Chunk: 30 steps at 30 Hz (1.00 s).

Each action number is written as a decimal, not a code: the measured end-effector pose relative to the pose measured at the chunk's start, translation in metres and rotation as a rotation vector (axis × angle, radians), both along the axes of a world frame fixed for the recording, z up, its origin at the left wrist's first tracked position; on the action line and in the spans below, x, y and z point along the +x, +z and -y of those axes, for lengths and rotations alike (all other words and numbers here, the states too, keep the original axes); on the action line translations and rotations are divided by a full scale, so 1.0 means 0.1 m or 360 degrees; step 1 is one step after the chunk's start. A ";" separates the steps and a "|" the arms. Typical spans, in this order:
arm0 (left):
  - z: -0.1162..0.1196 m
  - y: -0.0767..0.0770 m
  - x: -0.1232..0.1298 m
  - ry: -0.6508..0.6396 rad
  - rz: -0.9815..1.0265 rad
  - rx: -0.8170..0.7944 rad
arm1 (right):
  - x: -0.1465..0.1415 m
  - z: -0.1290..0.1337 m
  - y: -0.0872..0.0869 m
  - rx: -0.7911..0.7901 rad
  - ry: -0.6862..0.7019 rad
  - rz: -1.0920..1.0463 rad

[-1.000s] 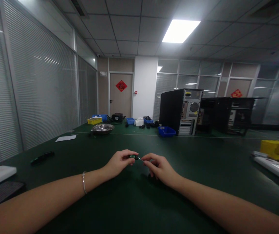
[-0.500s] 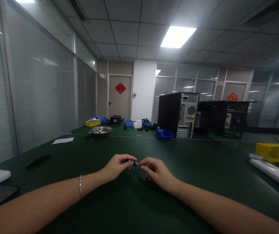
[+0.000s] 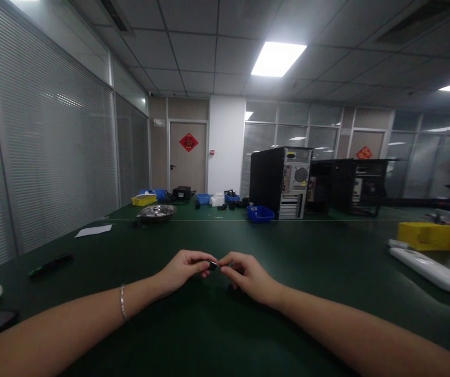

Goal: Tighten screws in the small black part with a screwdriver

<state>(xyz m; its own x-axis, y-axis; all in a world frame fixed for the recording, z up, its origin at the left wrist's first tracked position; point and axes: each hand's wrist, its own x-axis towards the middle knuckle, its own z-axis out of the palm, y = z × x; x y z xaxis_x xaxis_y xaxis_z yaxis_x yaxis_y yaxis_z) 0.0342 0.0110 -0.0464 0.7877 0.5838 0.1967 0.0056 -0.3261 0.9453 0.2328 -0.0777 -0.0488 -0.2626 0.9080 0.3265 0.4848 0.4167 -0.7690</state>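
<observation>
Pinching a small dark part (image 3: 211, 266) is the left hand (image 3: 181, 271). At its three o'clock, the right hand (image 3: 251, 276) pinches a thin metal piece (image 3: 217, 265).

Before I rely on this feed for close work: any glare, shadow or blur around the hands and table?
Head view: the ceiling light is blown out white; faint sheen marks the dark green table at right; soft shadow lies below the right hand; the small dark part in the left hand lacks clear detail.
</observation>
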 end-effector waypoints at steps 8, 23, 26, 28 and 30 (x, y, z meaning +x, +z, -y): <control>-0.05 -0.03 0.02 0.0104 0.0080 0.0125 | -0.02 0.02 0.03 -0.0027 -0.0078 0.0010; -0.01 -0.05 0.01 -0.0050 -0.0037 0.0070 | 0.00 -0.02 -0.03 0.0042 0.0033 -0.0016; -0.02 -0.06 0.02 -0.0019 -0.0027 0.0077 | 0.00 -0.02 -0.02 0.0018 0.0021 -0.0028; -0.04 -0.06 0.02 0.0029 -0.0007 0.0112 | 0.00 -0.02 -0.01 -0.0012 -0.0001 -0.0042; -0.07 -0.06 0.01 0.0081 0.0008 0.0159 | 0.00 -0.01 0.00 -0.0036 -0.0040 -0.0055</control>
